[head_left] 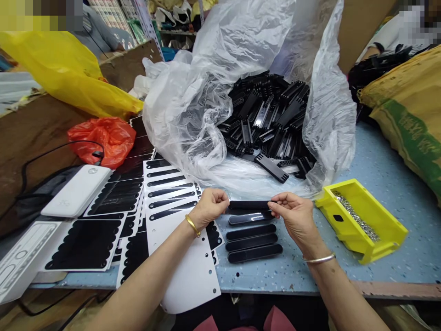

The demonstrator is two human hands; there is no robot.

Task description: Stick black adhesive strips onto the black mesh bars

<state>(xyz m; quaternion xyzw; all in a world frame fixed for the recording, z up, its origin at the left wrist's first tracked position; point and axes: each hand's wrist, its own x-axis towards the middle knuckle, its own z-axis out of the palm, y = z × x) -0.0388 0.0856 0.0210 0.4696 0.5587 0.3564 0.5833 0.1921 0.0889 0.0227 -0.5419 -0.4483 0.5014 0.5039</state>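
A black round-ended strip (pixel 250 205) is stretched level between my two hands. My left hand (pixel 213 204) pinches its left end, and my right hand (pixel 291 211) pinches its right end between thumb and fingers. Just below it, several black pieces with rounded ends lie in a column, among them a glossy strip (pixel 251 218) and the lowest strip (pixel 255 253). Under my left forearm is a white backing sheet (pixel 182 257), with black adhesive strips (pixel 170 187) on its upper part and bare backing with small holes lower down.
Behind my hands, a clear plastic bag (pixel 186 115) holds a heap of black plastic parts (pixel 265 119). A yellow bin (pixel 386 230) with small metal pieces stands right. Left are more black sticker sheets (pixel 84 243), a white power bank (pixel 77 191) and a red bag (pixel 103 138). People sit beyond.
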